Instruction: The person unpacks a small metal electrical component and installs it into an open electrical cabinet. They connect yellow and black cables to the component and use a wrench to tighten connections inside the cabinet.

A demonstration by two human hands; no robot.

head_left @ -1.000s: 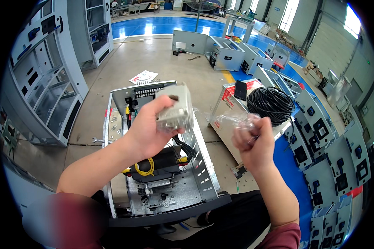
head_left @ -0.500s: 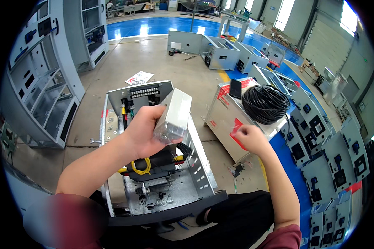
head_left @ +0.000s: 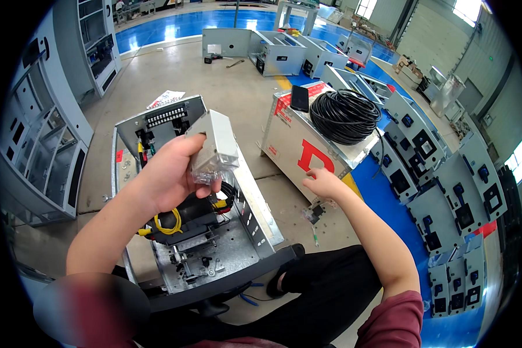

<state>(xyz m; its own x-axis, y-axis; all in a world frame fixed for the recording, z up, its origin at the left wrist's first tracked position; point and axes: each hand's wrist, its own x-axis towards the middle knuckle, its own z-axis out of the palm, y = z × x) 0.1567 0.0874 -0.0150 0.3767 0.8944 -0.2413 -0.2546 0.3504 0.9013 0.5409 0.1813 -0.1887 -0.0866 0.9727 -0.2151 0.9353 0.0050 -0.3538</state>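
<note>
My left hand point(head_left: 167, 174) is wrapped round a light-grey rectangular box point(head_left: 216, 139) with a clear plastic part at its lower end. It holds the box tilted above an open metal enclosure point(head_left: 255, 206). Inside the enclosure sit a black component point(head_left: 194, 232) with yellow wire point(head_left: 180, 221), a terminal strip point(head_left: 165, 116) along the far wall, and several loose bolts and small fittings. My right hand point(head_left: 325, 184) hovers over the floor in front of the white and red crate point(head_left: 290, 142), fingers curled together. Whether anything small is pinched in them is hidden.
A black cable coil point(head_left: 348, 116) and a phone point(head_left: 300, 98) lie on the crate. Small scraps point(head_left: 316, 214) litter the floor beside it. Grey cabinets point(head_left: 35, 133) stand at the left. Panels with black fittings point(head_left: 464, 203) line the right; more enclosures point(head_left: 281, 55) stand farther back.
The view has swung to the right, so the surroundings sit farther left. My left hand still grips the grey box, now tipped slightly differently. My right hand's fingers have turned toward the floor.
</note>
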